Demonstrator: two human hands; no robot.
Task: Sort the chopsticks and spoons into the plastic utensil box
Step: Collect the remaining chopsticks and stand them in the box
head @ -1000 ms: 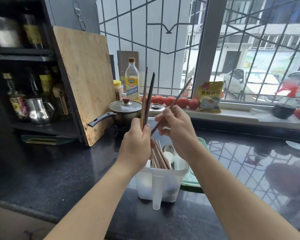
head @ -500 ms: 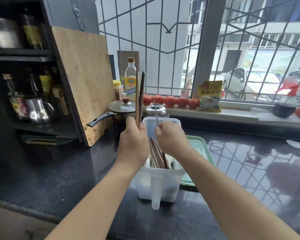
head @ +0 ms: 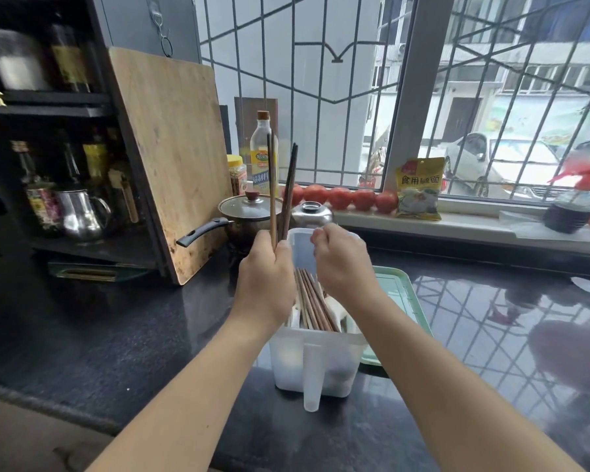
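Observation:
A translucent plastic utensil box point(head: 321, 364) stands on the black counter in front of me. Several brown chopsticks point(head: 312, 303) lean inside it, with white spoons point(head: 338, 310) beside them. My left hand point(head: 266, 284) grips a few chopsticks point(head: 288, 185) upright, just left of the box's back rim. My right hand point(head: 344, 267) hovers over the box with its fingers curled, and nothing shows in it. The lower ends of the held chopsticks are hidden in my left fist.
A green tray point(head: 401, 294) lies under the box's right side. Behind stand a lidded saucepan point(head: 249, 212), a steel pot point(head: 310, 214) and an oil bottle point(head: 263, 155). A wooden cutting board point(head: 171, 158) leans at the left. Tomatoes point(head: 341, 197) line the window sill.
My right hand lowered one chopstick into the box and let it go. The hand has now risen a little with curled fingers. My left hand kept its chopsticks upright.

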